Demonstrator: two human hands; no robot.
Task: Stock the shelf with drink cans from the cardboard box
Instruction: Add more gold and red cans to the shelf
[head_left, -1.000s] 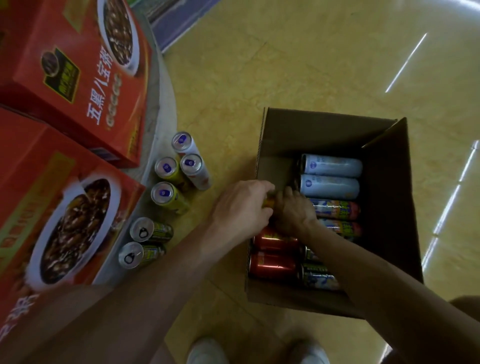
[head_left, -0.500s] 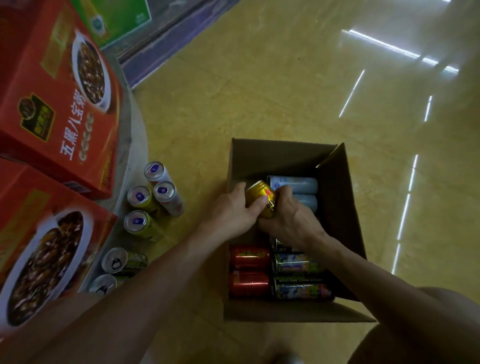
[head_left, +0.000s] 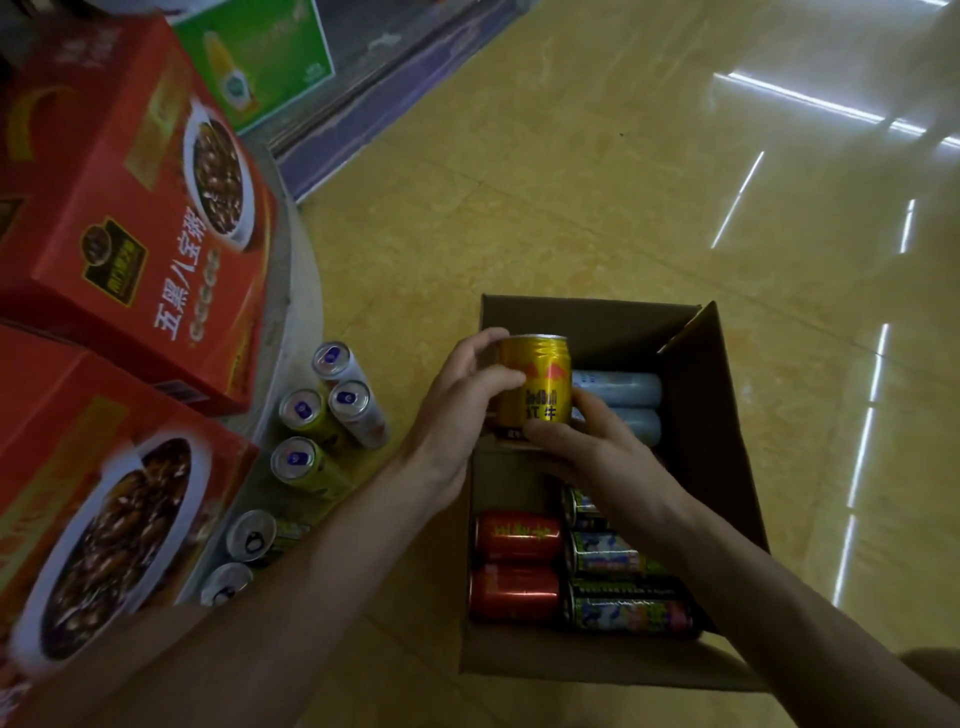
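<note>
I see my left hand (head_left: 457, 410) and right hand (head_left: 597, 447) both gripping a gold can (head_left: 535, 387) above the cardboard box (head_left: 727, 467); upright cans (head_left: 332, 410) stand to the left.

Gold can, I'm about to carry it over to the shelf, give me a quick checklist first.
1. Grip: left hand and right hand both hold the gold can: ok.
2. Can upright, top end up: ok.
3. Can above the box rim: ok, as far as the head view shows.
4. Nothing between can and shelf but bare floor: ok.
5. Free spot beside the shelf cans: cannot tell, the left arm hides part of the ledge.
6. Can undented: cannot tell, only one side shows.
</note>
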